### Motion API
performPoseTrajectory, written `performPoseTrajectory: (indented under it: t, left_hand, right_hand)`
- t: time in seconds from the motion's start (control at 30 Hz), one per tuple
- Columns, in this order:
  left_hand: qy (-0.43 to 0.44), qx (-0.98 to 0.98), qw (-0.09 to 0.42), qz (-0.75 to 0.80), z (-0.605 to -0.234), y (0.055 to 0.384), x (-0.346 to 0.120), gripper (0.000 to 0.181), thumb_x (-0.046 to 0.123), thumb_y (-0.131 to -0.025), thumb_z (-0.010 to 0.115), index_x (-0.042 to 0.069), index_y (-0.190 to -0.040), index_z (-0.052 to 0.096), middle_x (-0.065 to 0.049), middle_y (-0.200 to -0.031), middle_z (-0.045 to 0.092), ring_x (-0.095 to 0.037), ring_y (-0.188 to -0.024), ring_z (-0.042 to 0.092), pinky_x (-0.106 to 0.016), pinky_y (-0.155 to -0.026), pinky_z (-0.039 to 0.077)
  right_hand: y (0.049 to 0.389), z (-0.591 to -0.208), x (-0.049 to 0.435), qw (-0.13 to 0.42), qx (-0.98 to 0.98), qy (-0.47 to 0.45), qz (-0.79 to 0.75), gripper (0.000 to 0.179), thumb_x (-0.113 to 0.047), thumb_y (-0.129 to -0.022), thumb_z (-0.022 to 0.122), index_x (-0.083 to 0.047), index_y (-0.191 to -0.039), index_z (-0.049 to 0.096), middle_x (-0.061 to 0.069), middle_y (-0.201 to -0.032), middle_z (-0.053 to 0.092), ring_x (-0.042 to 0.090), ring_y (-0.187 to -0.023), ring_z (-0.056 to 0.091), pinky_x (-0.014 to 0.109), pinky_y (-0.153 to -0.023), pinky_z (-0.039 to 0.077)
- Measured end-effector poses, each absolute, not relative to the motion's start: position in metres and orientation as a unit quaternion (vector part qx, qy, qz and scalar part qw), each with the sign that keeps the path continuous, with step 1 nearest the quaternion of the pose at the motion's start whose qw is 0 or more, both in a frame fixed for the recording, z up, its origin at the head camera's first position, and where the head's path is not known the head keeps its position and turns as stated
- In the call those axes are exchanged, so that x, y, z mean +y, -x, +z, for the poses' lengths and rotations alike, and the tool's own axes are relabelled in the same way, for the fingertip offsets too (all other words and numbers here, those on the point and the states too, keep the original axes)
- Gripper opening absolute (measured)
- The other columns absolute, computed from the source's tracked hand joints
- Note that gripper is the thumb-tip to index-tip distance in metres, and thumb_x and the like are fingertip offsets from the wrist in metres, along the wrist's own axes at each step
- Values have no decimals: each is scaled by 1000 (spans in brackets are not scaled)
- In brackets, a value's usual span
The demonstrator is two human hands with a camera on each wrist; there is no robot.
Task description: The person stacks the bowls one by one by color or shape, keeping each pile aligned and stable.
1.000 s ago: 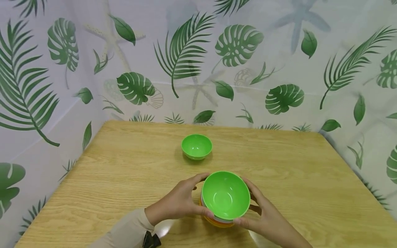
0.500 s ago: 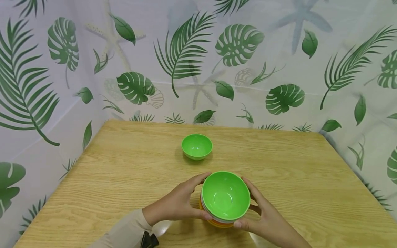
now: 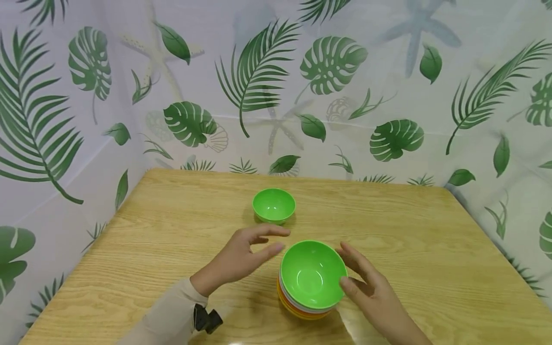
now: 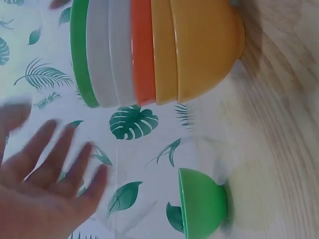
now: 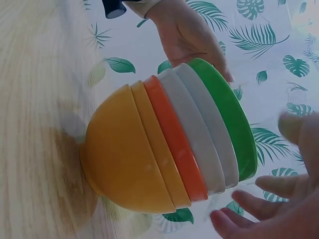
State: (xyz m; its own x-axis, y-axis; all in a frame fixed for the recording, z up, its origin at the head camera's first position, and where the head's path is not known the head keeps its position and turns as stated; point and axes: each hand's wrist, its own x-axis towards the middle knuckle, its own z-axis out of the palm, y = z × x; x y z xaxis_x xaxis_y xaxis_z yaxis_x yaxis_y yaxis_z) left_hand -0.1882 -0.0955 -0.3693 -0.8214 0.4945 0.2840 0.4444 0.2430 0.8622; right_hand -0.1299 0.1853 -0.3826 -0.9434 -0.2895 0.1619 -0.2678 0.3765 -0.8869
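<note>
A stack of nested bowls stands near the table's front, with a green bowl on top. Below it, the right wrist view shows white bowls, an orange bowl and yellow bowls. My left hand is off the stack to its left, fingers extended towards the far side. Spread fingers of my right hand lie at the stack's right, apart from it in the right wrist view. Behind the stack sits a separate green bowl, upright on the table.
The wooden table carries both the stack and the single bowl. Leaf-patterned cloth hangs along its back and sides. A dark device is strapped at the left sleeve.
Both hands have let go of the bowl stack. My left hand has moved away to the left and farther back, while my right has shifted slightly right. The bowls stay in place.
</note>
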Motion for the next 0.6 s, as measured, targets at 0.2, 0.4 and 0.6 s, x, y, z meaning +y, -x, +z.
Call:
performPoseTrajectory:
  t: [0.2, 0.4, 0.6]
  left_hand:
    - [-202, 735, -79, 642, -368, 214, -95, 20, 17, -98, 56, 3, -105, 70, -10, -107, 70, -22, -104, 63, -38, -92, 51]
    - [-81, 735, -110, 664, -381, 245, -100, 26, 17, -100, 52, 2, -116, 66, -12, -122, 64, -23, -119, 54, -44, -98, 45]
    - [-1, 734, -56, 677, -392, 265, -100, 38, 23, -103, 45, 13, -139, 50, -6, -147, 41, -28, -137, 34, -48, -111, 33]
  right_hand:
    - [134, -375, 186, -13, 816, 72, -573, 42, -33, -103, 44, -11, -139, 48, 2, -139, 50, 4, -122, 48, 16, -95, 45]
    - [141, -378, 190, -7, 797, 65, -600, 45, -35, -103, 42, -5, -136, 50, 5, -136, 51, 8, -122, 49, 18, -95, 47]
    - [146, -384, 190, 8, 779, 66, -624, 45, -34, -103, 43, -3, -135, 50, 11, -138, 48, 9, -123, 49, 19, -95, 47]
